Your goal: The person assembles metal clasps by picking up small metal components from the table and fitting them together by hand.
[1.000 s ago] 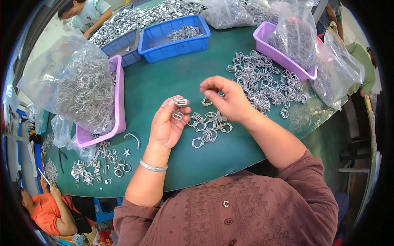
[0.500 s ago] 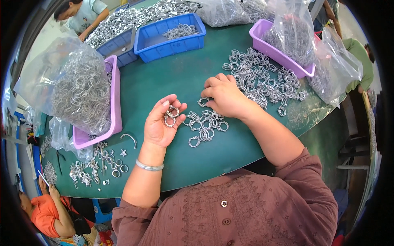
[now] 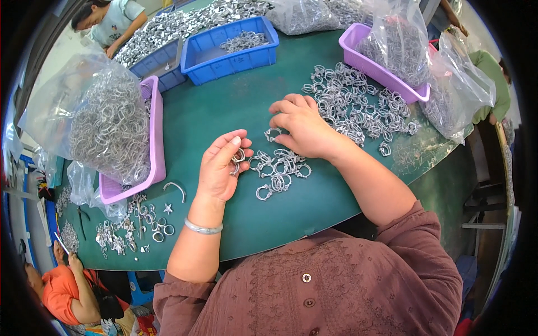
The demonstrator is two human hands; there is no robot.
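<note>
My left hand (image 3: 219,168) is raised over the green table, fingers curled round a couple of silver-coloured metal rings (image 3: 237,159). The thumb lies across them and partly hides them. To its right, my right hand (image 3: 300,124) hovers palm down with bent fingers. A single ring (image 3: 272,134) shows at its thumb and fingertips, apparently pinched there. Just below lies a small cluster of rings (image 3: 280,168) on the table. Beyond my right hand spreads a larger heap of similar rings (image 3: 353,103).
A purple basket (image 3: 157,129) with a bag of rings stands left; another purple basket (image 3: 386,78) is far right. Blue trays (image 3: 230,66) sit at the back. Loose rings and star pieces (image 3: 117,238) and pliers (image 3: 82,221) lie near left. Other people sit around the table.
My left thumb and fingers have closed further over the rings, which have turned in the hand. My right hand has shifted slightly left and away from me, with the ring at its fingertips.
</note>
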